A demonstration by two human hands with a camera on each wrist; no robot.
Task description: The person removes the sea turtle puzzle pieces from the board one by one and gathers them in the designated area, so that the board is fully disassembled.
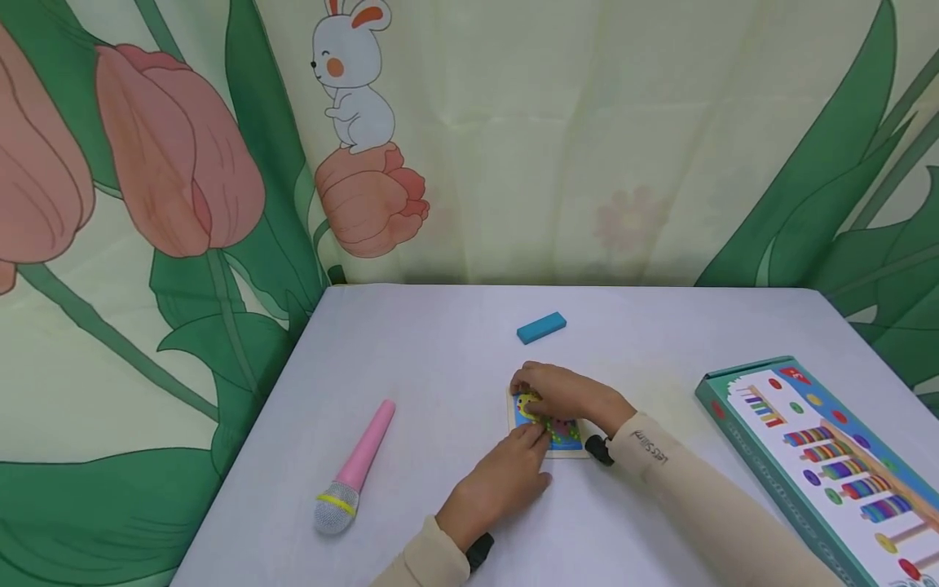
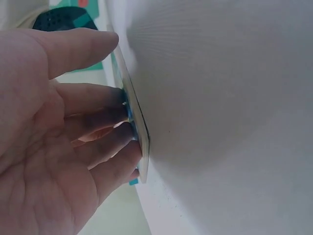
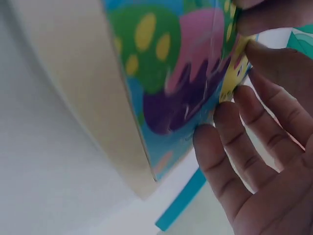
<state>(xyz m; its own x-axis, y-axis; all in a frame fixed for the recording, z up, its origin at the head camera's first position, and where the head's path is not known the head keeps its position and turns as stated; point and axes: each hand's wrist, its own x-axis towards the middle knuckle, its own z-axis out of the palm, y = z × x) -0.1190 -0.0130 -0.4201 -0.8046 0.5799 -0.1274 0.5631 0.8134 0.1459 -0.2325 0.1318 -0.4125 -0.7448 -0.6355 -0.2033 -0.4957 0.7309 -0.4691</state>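
A small picture board (image 1: 566, 440) with a pale wooden border lies flat on the table, showing yellow, purple, pink and green shapes on blue. The left hand (image 1: 508, 477) reaches its near side, and in the left wrist view the fingertips (image 2: 128, 117) touch its face with the thumb apart. The right hand (image 1: 568, 395) lies over its upper part; in the right wrist view its bent fingers (image 3: 244, 142) touch the picture (image 3: 176, 73) near the far edge. Part of the picture is hidden under the hands.
A blue block (image 1: 541, 328) lies beyond the board. To the left is a pink toy microphone (image 1: 367, 448) with a grey head. A large green-edged box (image 1: 829, 465) with printed coloured pieces is at the right. A curtain (image 1: 513, 163) with flowers and a rabbit hangs behind the table.
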